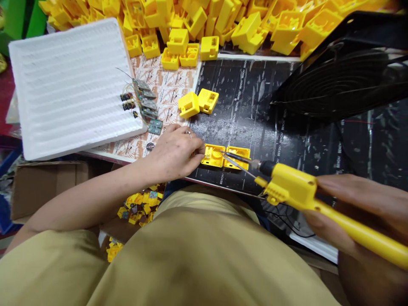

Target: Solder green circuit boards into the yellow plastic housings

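Two open yellow plastic casings (213, 156) lie side by side nr the front edge of the desk (248, 119), row running L–R. L hand (177, 151) is nearer, fingers curled at their L end (can't tell if pinching); R hand (369, 199) grips a yellow soldering iron (291, 185), tip pointing L, abt where they meet.

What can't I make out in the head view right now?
All in the head view:
- What the left hand's fingertips grip: hidden by its own fingers.
- Whether the soldering iron's tip touches the open yellow case: too small.
- The iron's rear end and the black fan's far side: cut off by the right edge.
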Motion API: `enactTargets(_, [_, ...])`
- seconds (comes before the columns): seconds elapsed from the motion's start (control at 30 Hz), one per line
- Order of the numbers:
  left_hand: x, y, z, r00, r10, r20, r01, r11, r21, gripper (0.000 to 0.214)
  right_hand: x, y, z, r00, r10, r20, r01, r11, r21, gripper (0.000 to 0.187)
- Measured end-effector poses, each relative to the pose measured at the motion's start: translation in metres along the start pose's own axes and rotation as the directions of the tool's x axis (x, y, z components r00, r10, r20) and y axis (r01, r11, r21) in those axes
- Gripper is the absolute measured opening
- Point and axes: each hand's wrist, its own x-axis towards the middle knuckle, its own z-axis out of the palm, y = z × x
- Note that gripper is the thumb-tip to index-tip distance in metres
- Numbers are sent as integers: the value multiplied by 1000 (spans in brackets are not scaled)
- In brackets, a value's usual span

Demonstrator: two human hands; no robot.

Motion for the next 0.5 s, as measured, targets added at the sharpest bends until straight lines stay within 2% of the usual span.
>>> enactTargets(0.03, [-1,0,0,1000,6,-1,-6,1000,0,22,3,1,-3,990,-101,95,103,995,-13,25])
enactTargets(0.1, [-1,1,1,1000,15,-2,-15,1000,12,22,11,4,-6,922,-310,232,323,946,-20,21])
enactTargets(0.2, [-1,3,2,1000,22,7,-23,998,58,25,26,8,-4,823,-493,282,522,852,-33,8])
enactTargets(0.3, [1,6,3,999,41,18,-42,993,113,28,40,8,0,771,-572,278,607,793,-52,7])
enactTargets(0.43, [2,8,4,998,60,-4,-59,984,168,31,47,2,4,681,-654,329,701,713,-35,9])
enactTargets(0.47, [2,8,4,998,65,-8,-63,982,176,31,45,0,5,694,-638,333,686,727,-37,8])
enactTargets(0.5, [2,8,5,997,71,-11,-67,981,183,31,43,-2,7,736,-594,323,641,766,-52,8])
